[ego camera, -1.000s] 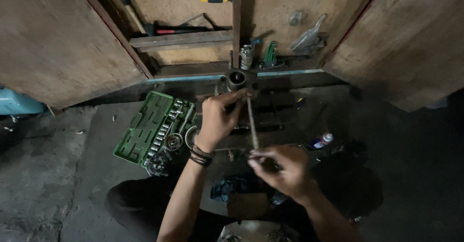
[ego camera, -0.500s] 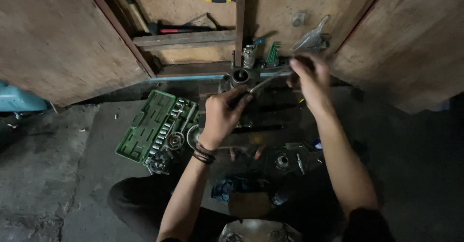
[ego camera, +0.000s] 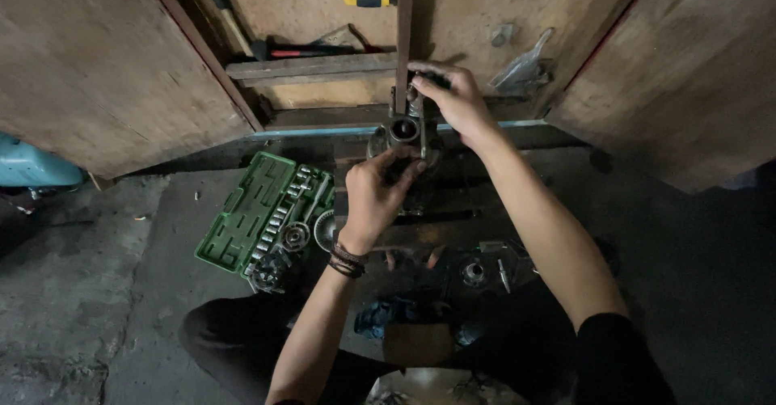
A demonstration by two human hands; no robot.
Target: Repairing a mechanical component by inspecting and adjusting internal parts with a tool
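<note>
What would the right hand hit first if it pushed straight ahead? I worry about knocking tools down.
The right hand points left, up the frame. First in that line is probably the upright bar at its fingertips; depth is unclear.

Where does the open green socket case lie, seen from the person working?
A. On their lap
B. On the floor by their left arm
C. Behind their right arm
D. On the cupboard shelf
B: the green socket case lies open on the floor, just outside the left hand.
</note>
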